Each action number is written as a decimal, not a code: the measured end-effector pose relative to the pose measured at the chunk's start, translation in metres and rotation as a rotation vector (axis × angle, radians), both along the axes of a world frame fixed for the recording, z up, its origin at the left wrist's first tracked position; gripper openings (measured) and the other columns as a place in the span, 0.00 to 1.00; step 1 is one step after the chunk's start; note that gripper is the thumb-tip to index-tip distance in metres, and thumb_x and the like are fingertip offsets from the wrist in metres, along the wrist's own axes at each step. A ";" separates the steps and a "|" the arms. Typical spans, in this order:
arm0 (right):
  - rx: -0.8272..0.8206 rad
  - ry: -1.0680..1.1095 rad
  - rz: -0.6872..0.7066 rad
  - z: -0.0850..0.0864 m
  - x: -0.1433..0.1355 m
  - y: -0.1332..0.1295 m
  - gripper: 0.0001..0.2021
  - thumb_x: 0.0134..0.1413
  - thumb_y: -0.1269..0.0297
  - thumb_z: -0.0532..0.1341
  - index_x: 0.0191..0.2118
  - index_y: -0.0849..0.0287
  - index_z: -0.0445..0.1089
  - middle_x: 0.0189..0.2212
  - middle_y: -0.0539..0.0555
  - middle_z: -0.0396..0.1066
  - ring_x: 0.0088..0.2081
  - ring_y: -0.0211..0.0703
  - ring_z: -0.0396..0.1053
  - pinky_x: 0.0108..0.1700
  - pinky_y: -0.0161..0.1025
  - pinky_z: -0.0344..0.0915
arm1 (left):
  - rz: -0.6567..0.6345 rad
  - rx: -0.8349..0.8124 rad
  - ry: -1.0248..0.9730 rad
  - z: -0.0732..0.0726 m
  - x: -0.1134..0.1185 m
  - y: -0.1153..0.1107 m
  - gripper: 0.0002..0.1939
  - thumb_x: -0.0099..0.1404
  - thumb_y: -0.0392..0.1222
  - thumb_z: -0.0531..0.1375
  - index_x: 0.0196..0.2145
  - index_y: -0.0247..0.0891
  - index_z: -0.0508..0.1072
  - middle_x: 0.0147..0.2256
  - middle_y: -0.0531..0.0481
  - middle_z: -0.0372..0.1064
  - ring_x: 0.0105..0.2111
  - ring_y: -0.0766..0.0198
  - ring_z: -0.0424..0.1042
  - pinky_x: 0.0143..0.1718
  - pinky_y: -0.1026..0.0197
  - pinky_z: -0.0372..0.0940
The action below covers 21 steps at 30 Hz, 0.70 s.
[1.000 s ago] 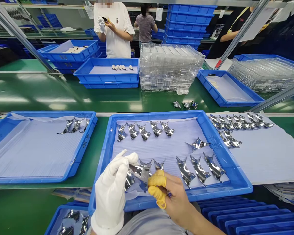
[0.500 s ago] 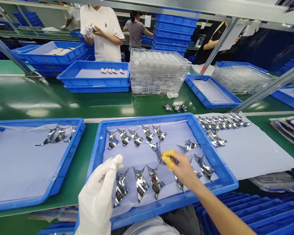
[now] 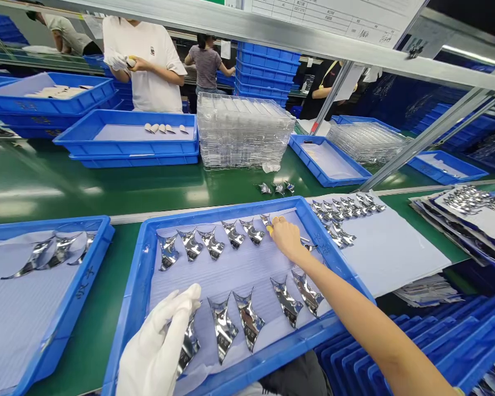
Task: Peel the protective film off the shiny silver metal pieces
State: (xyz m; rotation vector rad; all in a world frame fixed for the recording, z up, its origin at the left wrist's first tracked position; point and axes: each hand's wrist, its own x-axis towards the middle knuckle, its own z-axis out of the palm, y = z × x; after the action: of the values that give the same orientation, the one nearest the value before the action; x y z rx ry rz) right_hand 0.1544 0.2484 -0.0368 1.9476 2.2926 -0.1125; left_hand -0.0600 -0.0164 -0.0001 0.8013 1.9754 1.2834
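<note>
My right hand (image 3: 289, 237), with yellow finger cots on its fingertips, is over the far right part of a blue tray (image 3: 214, 212). Its fingers are closed on a curved, mirror-finish piece (image 3: 265, 220) at the end of the back row. Beside it stand similar shiny pieces (image 3: 233, 235) on the pale liner. My left hand (image 3: 159, 341) wears a white glove, thumb and fingertips pressed together with nothing visible in them. It partly covers a shiny piece (image 3: 188, 346) in the front row, near other shiny pieces (image 3: 249, 320). My right forearm hides some of the tray's right side.
A second blue tray (image 3: 72, 291) with shiny pieces lies left. More pieces (image 3: 342, 212) rest on white paper (image 3: 390, 247) to the right. Clear plastic trays (image 3: 243, 132) stand stacked behind. A metal bar (image 3: 313, 49) crosses overhead. A co-worker (image 3: 148, 66) stands across the bench.
My right hand has moved away from me to the back row, carrying a shiny piece there. The camera view has shifted, and my left hand remains pinched at the tray's near left.
</note>
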 end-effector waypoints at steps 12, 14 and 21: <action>-0.147 0.008 -0.037 0.009 0.061 -0.056 0.09 0.70 0.65 0.61 0.50 0.65 0.74 0.48 0.60 0.76 0.45 0.50 0.77 0.49 0.50 0.73 | -0.132 0.036 0.111 -0.005 0.002 0.003 0.20 0.67 0.61 0.58 0.47 0.51 0.82 0.52 0.53 0.80 0.56 0.51 0.75 0.61 0.51 0.68; -0.151 0.109 -0.009 0.022 0.056 -0.067 0.10 0.71 0.70 0.57 0.45 0.66 0.75 0.45 0.64 0.77 0.44 0.51 0.77 0.48 0.47 0.71 | -0.171 0.068 0.147 -0.005 0.004 0.005 0.19 0.68 0.60 0.58 0.45 0.49 0.83 0.50 0.51 0.81 0.53 0.52 0.78 0.58 0.53 0.71; -0.693 1.011 0.184 0.057 0.006 -0.129 0.13 0.61 0.55 0.62 0.29 0.58 0.69 0.22 0.47 0.68 0.24 0.37 0.64 0.27 0.33 0.59 | -0.342 0.194 0.238 0.003 0.021 0.011 0.21 0.68 0.50 0.63 0.57 0.50 0.77 0.54 0.48 0.78 0.53 0.56 0.78 0.57 0.56 0.71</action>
State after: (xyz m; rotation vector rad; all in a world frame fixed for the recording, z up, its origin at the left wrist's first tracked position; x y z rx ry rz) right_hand 0.1608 0.1199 0.0202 1.4077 2.3183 -1.9303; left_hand -0.0387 -0.0050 0.0034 1.3774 1.8021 1.2284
